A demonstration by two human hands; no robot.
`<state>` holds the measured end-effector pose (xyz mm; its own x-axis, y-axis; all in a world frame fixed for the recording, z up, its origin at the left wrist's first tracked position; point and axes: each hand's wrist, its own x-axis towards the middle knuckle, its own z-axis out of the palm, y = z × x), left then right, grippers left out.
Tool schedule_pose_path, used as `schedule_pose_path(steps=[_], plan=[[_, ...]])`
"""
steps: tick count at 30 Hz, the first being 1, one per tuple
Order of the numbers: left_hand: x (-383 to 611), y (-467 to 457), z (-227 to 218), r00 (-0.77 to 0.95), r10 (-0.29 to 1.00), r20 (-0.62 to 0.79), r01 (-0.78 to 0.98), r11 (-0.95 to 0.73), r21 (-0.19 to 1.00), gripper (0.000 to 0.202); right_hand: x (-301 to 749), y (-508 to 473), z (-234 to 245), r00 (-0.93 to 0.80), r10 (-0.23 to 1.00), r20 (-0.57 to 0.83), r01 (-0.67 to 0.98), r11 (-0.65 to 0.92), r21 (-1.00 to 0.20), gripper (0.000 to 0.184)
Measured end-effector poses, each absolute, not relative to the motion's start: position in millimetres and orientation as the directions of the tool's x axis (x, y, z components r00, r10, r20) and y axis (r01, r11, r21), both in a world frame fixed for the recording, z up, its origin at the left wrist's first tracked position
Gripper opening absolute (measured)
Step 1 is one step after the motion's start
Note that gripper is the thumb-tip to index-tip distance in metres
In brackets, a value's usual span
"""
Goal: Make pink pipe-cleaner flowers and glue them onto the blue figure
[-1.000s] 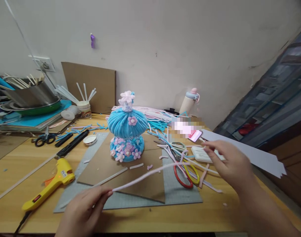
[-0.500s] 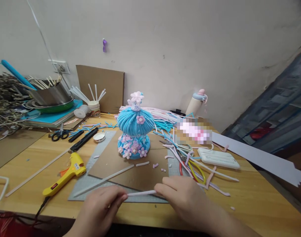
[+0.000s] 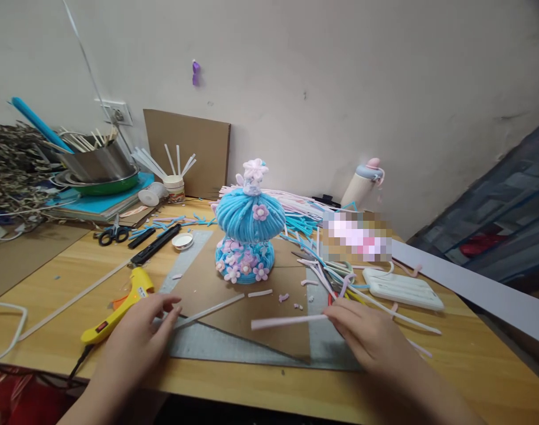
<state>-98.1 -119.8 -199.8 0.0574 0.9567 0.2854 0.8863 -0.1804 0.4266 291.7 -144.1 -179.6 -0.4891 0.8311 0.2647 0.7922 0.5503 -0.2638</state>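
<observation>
I pinch a pink strip in the right hand's fingers above the cardboard; the left hand's, parted, hold nothing near the glue gun. Beneath lie a grey mat and wooden tabletop; beyond, a grey wall.

A grey, slightly marked wall spans twelve o'clock, its socket at ten. The wooden counter reaches six; blue-edged shelving stands at three.

The left hand and left forearm, lower left, are bare; the right hand and right forearm, lower right, are uncovered to the bottom edge.
</observation>
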Motion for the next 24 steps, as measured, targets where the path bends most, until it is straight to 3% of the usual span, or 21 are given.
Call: schedule_pose_path(steps=[4, 10, 14, 16, 20, 24], plan=[[-79, -113, -198, 0.235, 0.958, 0.166, 0.881, -0.282, 0.379, 0.02, 285, -145, -186, -0.479, 0.864, 0.155, 0.815, 0.503, -0.287, 0.026], [-63, -113, -197, 0.366, 0.929, 0.062, 0.864, -0.364, 0.349, 0.017, 279, -144, -190, -0.485, 0.847, 0.219, 0.79, 0.532, -0.305, 0.029], [-72, -98, -179, 0.411, 0.909, 0.073, 0.819, -0.404, 0.407, 0.014, 282, -141, -197, -0.476, 0.85, 0.225, 0.785, 0.526, -0.327, 0.028], [-83, -71, -157, 0.334, 0.93, 0.153, 0.815, -0.366, 0.45, 0.023, 283, -141, -202, -0.477, 0.844, 0.247, 0.777, 0.536, -0.329, 0.028], [-112, 23, -112, -0.09, 0.896, 0.434, 0.881, -0.132, 0.454, 0.026, 286, -139, -215, -0.487, 0.786, 0.38, 0.731, 0.605, -0.315, 0.026], [-134, 126, -99, -0.227, 0.849, 0.476, 0.879, -0.032, 0.476, 0.033, 291, -135, -225, -0.443, 0.691, 0.571, 0.691, 0.669, -0.274, 0.024]])
